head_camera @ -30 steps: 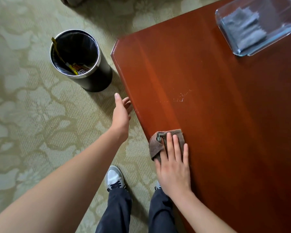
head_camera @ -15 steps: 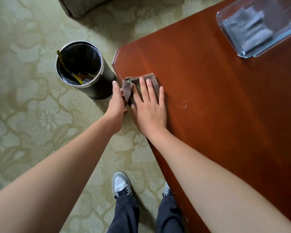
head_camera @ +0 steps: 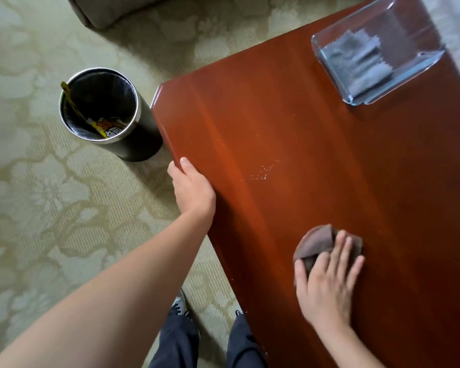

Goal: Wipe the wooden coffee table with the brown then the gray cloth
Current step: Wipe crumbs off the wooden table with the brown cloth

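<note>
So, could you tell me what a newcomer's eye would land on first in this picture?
The right hand presses the brown cloth on the glossy reddish coffee table, toward the person. The left hand rests at its left edge, near a black bin on the carpet. A clear tray with the gray cloth sits far right.

Table [head_camera: 316,123]: reddish-brown wood, glossy, clipped corner at far left. Thin scatter of pale specks [head_camera: 263,171] on the top, in from the left edge.

Brown cloth [head_camera: 315,243]: bunched, one flap folded over, lying on the table nearer than the specks and apart from them. Right hand [head_camera: 327,285] pressed on its near side, fingers straight.

Gray cloth [head_camera: 356,59]: folded flat, zigzag-cut edge, inside a clear tray [head_camera: 414,67] at the far right corner.
</note>
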The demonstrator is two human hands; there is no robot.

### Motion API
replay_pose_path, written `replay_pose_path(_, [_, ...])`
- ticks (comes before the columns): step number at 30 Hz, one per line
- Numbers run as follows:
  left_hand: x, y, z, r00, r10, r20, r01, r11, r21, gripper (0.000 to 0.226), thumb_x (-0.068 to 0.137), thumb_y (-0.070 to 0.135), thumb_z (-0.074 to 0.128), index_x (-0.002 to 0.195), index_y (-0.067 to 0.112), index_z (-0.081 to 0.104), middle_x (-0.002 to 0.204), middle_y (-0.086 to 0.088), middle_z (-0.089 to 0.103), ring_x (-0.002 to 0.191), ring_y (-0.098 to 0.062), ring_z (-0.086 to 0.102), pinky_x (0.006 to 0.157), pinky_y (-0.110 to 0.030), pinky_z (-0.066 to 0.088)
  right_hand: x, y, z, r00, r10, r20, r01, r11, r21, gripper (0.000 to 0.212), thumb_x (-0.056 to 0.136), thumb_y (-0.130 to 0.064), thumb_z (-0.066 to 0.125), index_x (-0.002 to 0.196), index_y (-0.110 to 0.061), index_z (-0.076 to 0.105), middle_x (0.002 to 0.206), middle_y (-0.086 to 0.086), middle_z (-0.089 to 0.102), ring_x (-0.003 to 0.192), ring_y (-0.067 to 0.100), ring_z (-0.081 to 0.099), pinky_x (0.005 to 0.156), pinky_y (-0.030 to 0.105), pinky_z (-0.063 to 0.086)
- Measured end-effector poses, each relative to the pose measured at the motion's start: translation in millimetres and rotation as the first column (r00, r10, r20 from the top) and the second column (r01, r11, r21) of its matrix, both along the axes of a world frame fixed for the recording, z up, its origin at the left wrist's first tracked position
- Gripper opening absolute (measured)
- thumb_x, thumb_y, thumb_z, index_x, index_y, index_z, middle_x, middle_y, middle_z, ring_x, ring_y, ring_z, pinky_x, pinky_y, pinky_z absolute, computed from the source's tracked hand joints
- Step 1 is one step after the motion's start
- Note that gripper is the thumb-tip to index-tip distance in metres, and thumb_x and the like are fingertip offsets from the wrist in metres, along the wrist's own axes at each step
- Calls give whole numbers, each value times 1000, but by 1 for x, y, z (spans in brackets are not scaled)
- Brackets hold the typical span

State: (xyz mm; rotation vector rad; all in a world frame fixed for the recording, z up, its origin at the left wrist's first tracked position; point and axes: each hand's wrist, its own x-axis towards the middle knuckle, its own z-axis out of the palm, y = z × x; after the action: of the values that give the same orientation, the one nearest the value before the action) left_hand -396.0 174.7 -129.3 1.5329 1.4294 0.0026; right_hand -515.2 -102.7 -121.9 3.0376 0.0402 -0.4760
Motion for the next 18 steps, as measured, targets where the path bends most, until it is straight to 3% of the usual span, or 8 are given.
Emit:
replay_pose_path(3, [-1,-9,-7,994,-11,-107,28,986,162,58,106,58,15,150,24,35,135,-12,63,120,-39,59,101,-49,42,64,-1,-4,995,-75,69,72,996,53,71,102,-44,34,136,18,46,167,33,11,160,42,9,126,66,15])
replay_pose_path(7, [-2,-8,-9,993,-21,-115,43,980,194,57,107,56,16,149,24,37,135,-13,62,121,-39,58,101,-47,41,128,49,-5,987,100,123,-111,990,86,70,106,-44,25,158,2,32,171,26,12,161,38,13,128,60,16])
replay_pose_path(12, [-16,-2,-14,987,151,47,-153,987,41,55,109,47,20,133,18,60,117,5,61,112,-20,57,99,-30,38,159,152,-1,890,431,145,-450,883,134,66,105,-51,27,160,-16,37,175,15,8,162,31,7,130,54,9])
replay_pose_path(15, [-40,-14,-21,986,165,31,-164,985,-48,62,107,51,21,116,15,70,115,0,70,111,-26,64,105,-41,46,179,189,-1,746,658,105,-666,731,148,67,108,-53,24,168,-23,16,176,10,-3,163,26,-4,130,51,3])
replay_pose_path(18, [-50,-33,-9,986,168,-22,-169,983,-74,64,109,53,19,132,15,65,128,-5,67,119,-27,60,110,-41,43,191,180,1,733,673,99,-680,721,131,69,109,-57,22,169,-26,6,177,6,-5,163,22,-5,131,49,1])
